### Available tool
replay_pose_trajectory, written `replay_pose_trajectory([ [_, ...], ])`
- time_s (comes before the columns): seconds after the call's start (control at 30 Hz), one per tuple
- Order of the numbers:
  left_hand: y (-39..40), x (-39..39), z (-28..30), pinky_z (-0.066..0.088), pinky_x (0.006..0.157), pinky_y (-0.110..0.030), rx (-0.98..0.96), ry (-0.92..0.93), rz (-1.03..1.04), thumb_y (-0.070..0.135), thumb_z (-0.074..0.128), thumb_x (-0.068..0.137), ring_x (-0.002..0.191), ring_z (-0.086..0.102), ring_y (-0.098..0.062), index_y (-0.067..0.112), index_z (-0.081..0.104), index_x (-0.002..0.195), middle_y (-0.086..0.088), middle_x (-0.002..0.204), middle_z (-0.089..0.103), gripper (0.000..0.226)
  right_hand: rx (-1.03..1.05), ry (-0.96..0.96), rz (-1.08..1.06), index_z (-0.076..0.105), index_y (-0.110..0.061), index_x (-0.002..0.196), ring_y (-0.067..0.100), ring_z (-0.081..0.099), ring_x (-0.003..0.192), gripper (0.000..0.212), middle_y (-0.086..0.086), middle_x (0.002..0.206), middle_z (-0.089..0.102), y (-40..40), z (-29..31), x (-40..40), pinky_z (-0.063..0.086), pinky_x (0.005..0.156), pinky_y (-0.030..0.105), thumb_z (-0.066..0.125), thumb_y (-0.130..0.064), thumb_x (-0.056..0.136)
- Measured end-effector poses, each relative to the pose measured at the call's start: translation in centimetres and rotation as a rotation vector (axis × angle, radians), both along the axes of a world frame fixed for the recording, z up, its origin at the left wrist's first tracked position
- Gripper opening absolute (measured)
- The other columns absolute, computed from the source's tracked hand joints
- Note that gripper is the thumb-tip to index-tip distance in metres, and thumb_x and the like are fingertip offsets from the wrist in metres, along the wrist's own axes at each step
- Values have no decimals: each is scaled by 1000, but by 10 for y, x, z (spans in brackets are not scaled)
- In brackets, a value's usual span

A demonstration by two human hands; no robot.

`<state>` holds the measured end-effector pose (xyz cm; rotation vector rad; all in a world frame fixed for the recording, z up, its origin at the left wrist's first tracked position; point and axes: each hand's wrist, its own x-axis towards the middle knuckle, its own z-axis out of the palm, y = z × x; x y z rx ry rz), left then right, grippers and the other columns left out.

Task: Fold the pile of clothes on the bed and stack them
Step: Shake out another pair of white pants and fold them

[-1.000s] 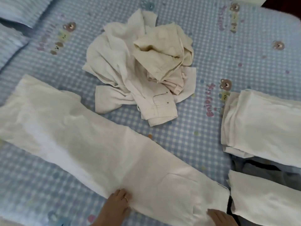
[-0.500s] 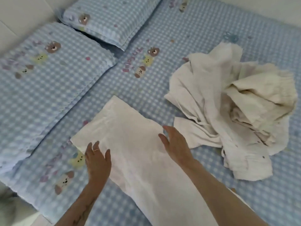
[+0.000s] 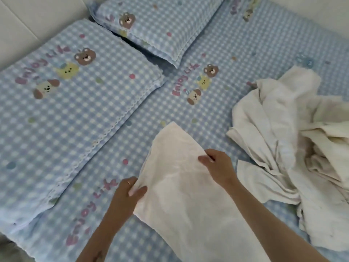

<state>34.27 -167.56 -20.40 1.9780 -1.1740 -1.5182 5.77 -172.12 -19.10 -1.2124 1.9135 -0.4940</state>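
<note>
Both hands, flat on the trousers (image 3: 188,186) before, are now pinching its near end beside the pile (image 3: 292,148), left hand (image 3: 130,191) and right hand (image 3: 219,167) gripping opposite edges of the light, limp cloth.

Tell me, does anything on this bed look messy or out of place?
Only the pile of clothes on the right: crumpled and tangled, not yet folded. The white garment in the middle lies spread out, its far end lifted where the left hand and right hand pinch its edges. Nothing looks spilled or damaged.
</note>
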Motion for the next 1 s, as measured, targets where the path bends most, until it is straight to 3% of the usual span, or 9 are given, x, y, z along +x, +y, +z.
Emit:
replay_pose_trajectory([
  [0.13,48,-56,67,54,74,-23,137,513,-137,17,68,77,89,69,-13,22,71,99,-4,97,74,23,38,-29,-98,57,0,69,13,39,57,31,2,59,45,47,43,-62,30,58,32,63,-23,88],
  [0.33,110,-151,101,45,72,-30,257,663,-300,20,69,71,81,58,-16,5,65,94,-6,84,67,28,210,-37,-235,59,10,73,14,43,62,40,15,60,46,141,83,-149,30,59,28,62,-27,90],
  [0.47,169,-214,115,36,59,-20,268,592,-535,33,70,67,62,47,-6,20,59,72,12,61,53,17,246,-124,-429,67,-8,69,13,52,66,24,-2,64,62,229,103,-215,40,64,23,59,-13,91],
  [0.57,223,-267,114,33,56,-13,257,525,-763,33,66,75,55,42,4,30,52,69,17,54,51,16,313,-162,-586,66,-9,88,24,62,85,21,10,91,68,299,114,-279,47,87,42,49,3,92],
  [0.67,275,-323,101,34,56,-13,289,529,-771,25,64,83,54,44,5,30,52,70,18,54,53,19,421,-87,-676,69,-16,70,17,58,67,32,-2,66,65,366,118,-337,45,73,36,53,6,87],
  [0.73,307,-358,86,37,58,-17,356,530,-695,21,63,86,59,49,0,25,57,75,15,59,58,13,477,-49,-762,74,-13,79,13,56,61,13,-9,55,61,401,110,-364,47,62,23,64,-10,87],
  [0.83,348,-393,57,46,70,-26,421,448,-627,16,62,88,77,61,-10,21,64,89,1,84,71,6,686,37,-628,58,-9,126,18,64,82,39,1,82,64,432,79,-382,48,60,19,61,-25,90],
  [0.93,379,-409,25,45,84,-25,334,268,-657,16,61,88,100,62,-15,24,62,103,4,101,68,17,563,166,-580,70,-3,85,21,62,70,19,21,86,70,451,38,-381,38,54,27,69,-22,82],
  [1.0,392,-411,10,38,82,-19,269,110,-689,17,57,90,108,59,-16,19,57,117,5,108,64,27,583,183,-699,67,5,95,30,63,90,21,25,104,68,459,17,-373,41,59,27,55,-11,92],
])
